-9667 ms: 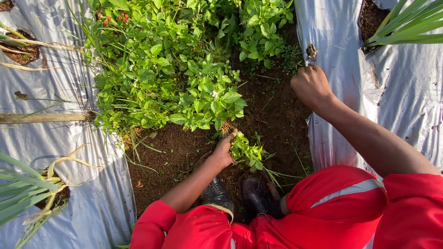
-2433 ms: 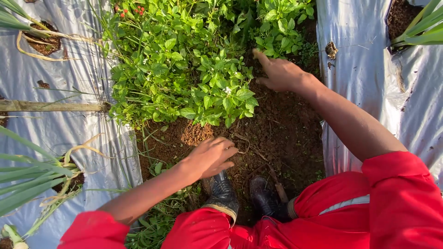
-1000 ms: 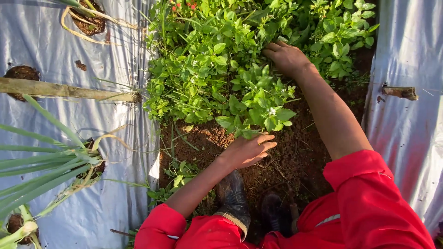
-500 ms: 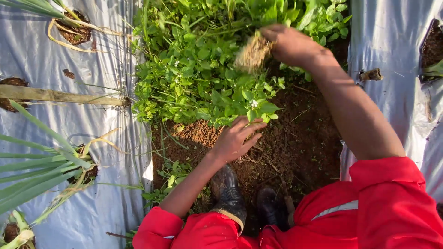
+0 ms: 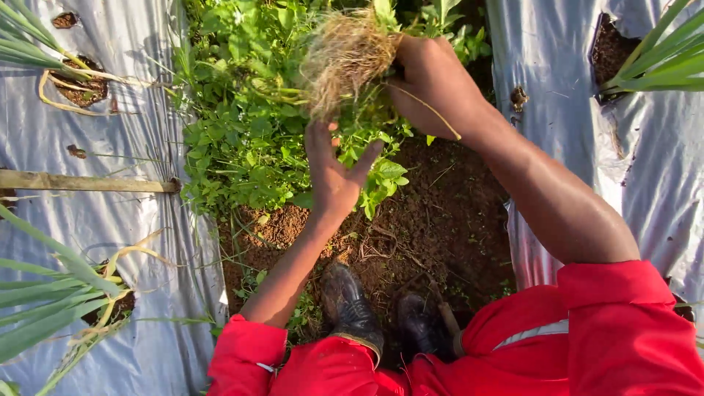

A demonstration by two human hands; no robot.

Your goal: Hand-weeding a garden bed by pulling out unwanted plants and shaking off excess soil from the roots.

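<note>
Weed clump [image 5: 345, 55] lifted above the furrow, pale root mass uppermost, gripped at the stems by the right hand [image 5: 433, 81], fingers curled tight. Left hand [image 5: 334, 172] just below the roots, fingers spread, holding nothing. Likely light, limp, shedding soil; best held at the stem base. Silver mulch sheets [image 5: 132, 220] hemming both sides; bare soil [image 5: 440, 213] open near the boots [image 5: 350, 304].
</note>
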